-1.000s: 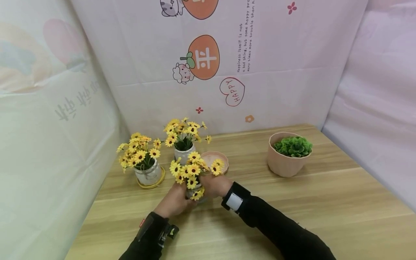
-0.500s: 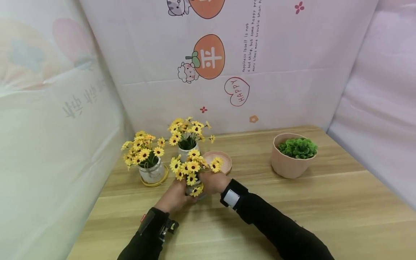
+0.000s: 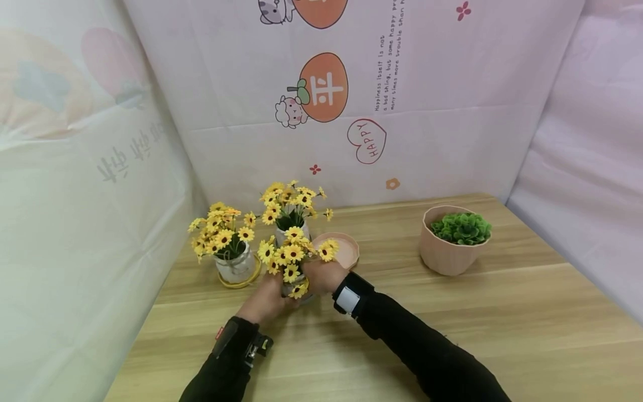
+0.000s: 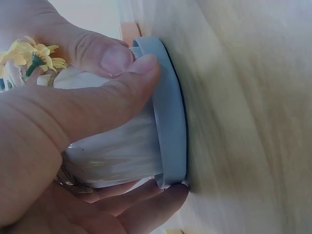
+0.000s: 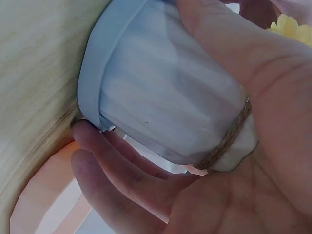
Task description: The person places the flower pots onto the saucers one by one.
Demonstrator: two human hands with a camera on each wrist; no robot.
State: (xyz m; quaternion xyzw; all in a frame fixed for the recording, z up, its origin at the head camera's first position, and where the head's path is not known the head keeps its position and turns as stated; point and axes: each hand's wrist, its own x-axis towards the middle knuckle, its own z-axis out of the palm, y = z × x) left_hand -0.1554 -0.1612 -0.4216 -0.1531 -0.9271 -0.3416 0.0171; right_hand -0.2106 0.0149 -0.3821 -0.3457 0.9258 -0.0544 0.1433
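Note:
A white flowerpot (image 5: 156, 92) with brown twine near its rim and yellow artificial daisies (image 3: 292, 255) stands between both hands. Under it is a blue-grey saucer (image 4: 171, 117), close against the table. From the left side my left hand (image 3: 265, 300) grips the pot, its thumb reaching down to the saucer's edge and fingertips at the saucer's far side. My right hand (image 3: 324, 275) holds the opposite side, thumb along the pot and fingers curled round beneath the saucer's rim. In the head view the hands and blooms hide most of this pot.
Another daisy pot (image 3: 236, 267) sits on a yellow saucer (image 3: 253, 277) at left. Right behind the held pot stands a further daisy pot (image 3: 293, 228). Beside that lies a pink saucer (image 3: 346, 251). A pink planter (image 3: 444, 254) with green foliage (image 3: 463, 228) stands at right.
Both hands and the held flowerpot with its saucer have shifted slightly left. The head view swung a little earlier on. The other pots stay where they were.

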